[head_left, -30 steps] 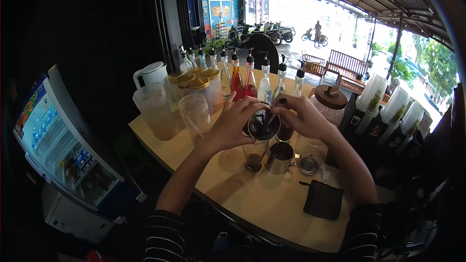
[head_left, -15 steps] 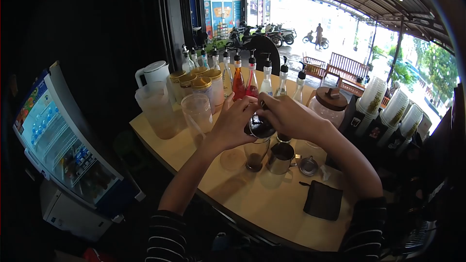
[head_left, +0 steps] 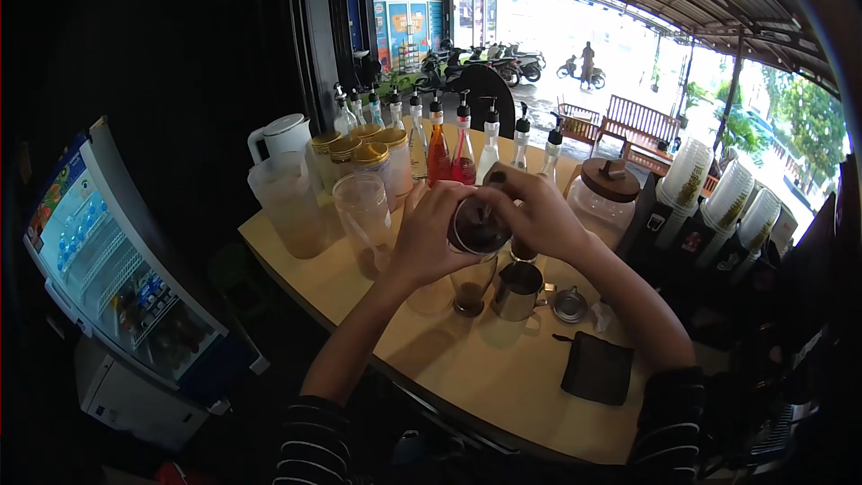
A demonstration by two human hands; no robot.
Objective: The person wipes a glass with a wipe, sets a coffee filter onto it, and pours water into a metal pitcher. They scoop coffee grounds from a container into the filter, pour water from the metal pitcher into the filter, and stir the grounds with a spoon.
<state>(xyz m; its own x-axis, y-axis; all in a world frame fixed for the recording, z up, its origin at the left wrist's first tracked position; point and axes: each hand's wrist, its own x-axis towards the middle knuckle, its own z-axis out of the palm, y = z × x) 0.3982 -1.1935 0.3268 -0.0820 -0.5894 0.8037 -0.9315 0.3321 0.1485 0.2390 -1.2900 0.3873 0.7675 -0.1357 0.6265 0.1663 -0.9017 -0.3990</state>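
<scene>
My left hand is wrapped around a dark round container, held above the table with its rounded dark face toward me. My right hand bends over the container's upper edge, fingers closed; a small dark piece shows at the fingertips, too unclear to name. Directly below stands a clear glass with some brown liquid at its bottom. Beside it is a steel pitcher, with a round metal lid to its right. Nearer me lies a folded black cloth.
Syrup bottles with pumps line the table's far side. Plastic jugs, gold-lidded jars and a white kettle stand left. A wooden-lidded jar and stacked plastic cups are right. A drinks fridge stands far left.
My right hand has lifted and shifted slightly at the dark container's edge, showing more of its round face. My left hand keeps its hold; the view has shifted a little.
</scene>
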